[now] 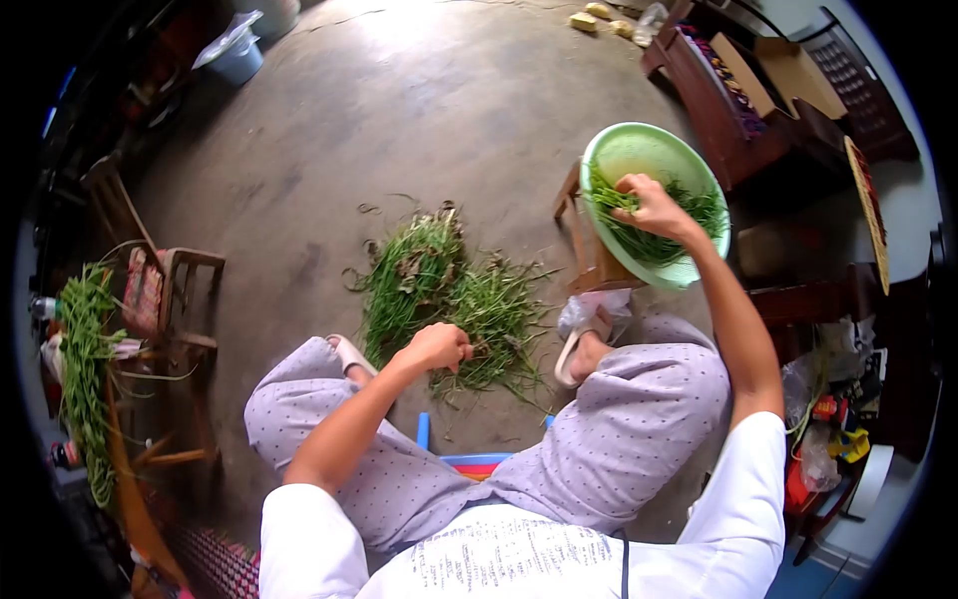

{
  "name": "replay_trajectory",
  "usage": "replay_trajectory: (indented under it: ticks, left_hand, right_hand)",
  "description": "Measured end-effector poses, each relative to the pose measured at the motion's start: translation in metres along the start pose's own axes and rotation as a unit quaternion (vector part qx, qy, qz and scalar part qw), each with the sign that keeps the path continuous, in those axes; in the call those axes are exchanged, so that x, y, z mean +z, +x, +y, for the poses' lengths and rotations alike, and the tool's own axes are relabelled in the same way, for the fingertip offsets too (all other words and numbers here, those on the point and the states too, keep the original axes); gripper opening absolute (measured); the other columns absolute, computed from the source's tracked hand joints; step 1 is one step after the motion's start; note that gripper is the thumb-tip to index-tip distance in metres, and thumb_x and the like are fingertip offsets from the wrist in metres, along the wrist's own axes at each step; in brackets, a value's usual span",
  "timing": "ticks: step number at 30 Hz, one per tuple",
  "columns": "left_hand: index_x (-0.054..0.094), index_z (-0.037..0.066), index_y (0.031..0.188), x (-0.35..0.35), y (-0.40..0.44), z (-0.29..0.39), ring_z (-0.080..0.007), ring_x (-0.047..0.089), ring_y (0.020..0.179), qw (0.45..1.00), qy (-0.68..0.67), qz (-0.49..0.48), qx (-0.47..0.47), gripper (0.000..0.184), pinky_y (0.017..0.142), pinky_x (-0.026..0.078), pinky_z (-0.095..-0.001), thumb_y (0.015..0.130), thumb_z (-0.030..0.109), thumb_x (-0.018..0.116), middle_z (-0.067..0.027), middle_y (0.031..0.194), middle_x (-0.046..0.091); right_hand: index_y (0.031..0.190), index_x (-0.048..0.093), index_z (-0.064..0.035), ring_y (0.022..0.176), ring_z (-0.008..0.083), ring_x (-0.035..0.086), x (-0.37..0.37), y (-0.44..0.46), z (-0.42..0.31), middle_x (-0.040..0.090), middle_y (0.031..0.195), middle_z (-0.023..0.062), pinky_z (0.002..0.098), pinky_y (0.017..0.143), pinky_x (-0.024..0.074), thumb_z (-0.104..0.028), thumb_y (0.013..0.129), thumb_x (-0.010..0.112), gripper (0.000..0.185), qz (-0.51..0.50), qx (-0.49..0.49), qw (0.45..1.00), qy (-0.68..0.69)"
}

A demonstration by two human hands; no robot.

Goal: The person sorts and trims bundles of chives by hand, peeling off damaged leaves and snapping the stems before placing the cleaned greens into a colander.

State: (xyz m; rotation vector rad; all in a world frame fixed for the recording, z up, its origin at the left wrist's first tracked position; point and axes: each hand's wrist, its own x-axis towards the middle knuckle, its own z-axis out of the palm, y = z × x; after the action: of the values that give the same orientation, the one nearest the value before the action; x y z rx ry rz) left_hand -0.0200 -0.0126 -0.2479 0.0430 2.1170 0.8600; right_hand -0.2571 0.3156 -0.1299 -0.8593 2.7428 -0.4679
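Over the near part of the green pile on the floor is my left hand, its fingers curled together; what they hold, if anything, is too small to make out. My right hand reaches inside the light green basket and grips a bunch of green stems at the basket's left side. More greens lie in the bottom of the basket, under my right hand. The basket rests tilted on a wooden stool.
A wooden chair stands at the left beside a long bundle of greens. A blue bucket is at the upper left. Dark wooden furniture with a cardboard box stands at the upper right. A plastic bag lies by the stool.
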Motion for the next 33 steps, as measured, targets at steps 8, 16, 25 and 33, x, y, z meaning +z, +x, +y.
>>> replay_trajectory:
  ticks: [8, 16, 25, 33]
  left_hand:
    - [0.059, 0.005, 0.113, 0.003, 0.084, -0.148, -0.0339, 0.058, 0.100, 0.984, 0.037, 0.159, -0.068, 0.046, 0.086, 0.047, -0.0385, 0.068, 0.014, 0.056, -0.0206, 0.108, 0.060]
    - [0.046, 0.000, 0.125, -0.050, 0.177, -0.236, -0.0351, 0.049, 0.112, 0.896, -0.092, 0.411, -0.140, 0.062, 0.095, 0.039, -0.0414, 0.078, 0.037, 0.063, -0.0225, 0.120, 0.052]
    - [0.050, -0.003, 0.112, -0.086, 0.228, -0.247, -0.0345, 0.052, 0.105, 0.856, -0.159, 0.419, -0.257, 0.081, 0.092, 0.040, -0.0427, 0.064, 0.060, 0.069, -0.0215, 0.108, 0.057]
    - [0.056, -0.001, 0.111, -0.081, 0.250, -0.240, -0.0310, 0.057, 0.100, 0.933, -0.165, 0.308, -0.083, 0.070, 0.088, 0.043, -0.0394, 0.066, 0.050, 0.071, -0.0184, 0.107, 0.060]
  right_hand:
    - [0.116, 0.051, -0.0073, 0.104, 0.0332, 0.049, -0.046, -0.057, -0.127, 0.054, 0.108, 0.0144, 0.0404, 0.089, 0.0391, -0.012, 0.074, 0.066, 0.045, 0.093, -0.073, 0.993, -0.026]
    - [0.091, 0.061, -0.0081, 0.095, 0.0238, 0.055, 0.054, -0.072, -0.220, 0.059, 0.093, 0.0047, 0.0375, 0.081, 0.0433, -0.007, 0.068, 0.068, 0.024, 0.013, -0.233, 0.968, 0.093]
    - [0.090, 0.060, -0.0067, 0.093, 0.0242, 0.053, 0.081, -0.035, -0.194, 0.058, 0.089, 0.0054, 0.0359, 0.076, 0.0433, -0.005, 0.069, 0.067, 0.023, -0.092, -0.152, 0.974, 0.139]
    - [0.089, 0.060, -0.0063, 0.090, 0.0242, 0.053, 0.097, -0.030, -0.186, 0.057, 0.087, 0.0057, 0.0363, 0.075, 0.0430, -0.004, 0.067, 0.066, 0.023, -0.110, -0.140, 0.974, 0.139]
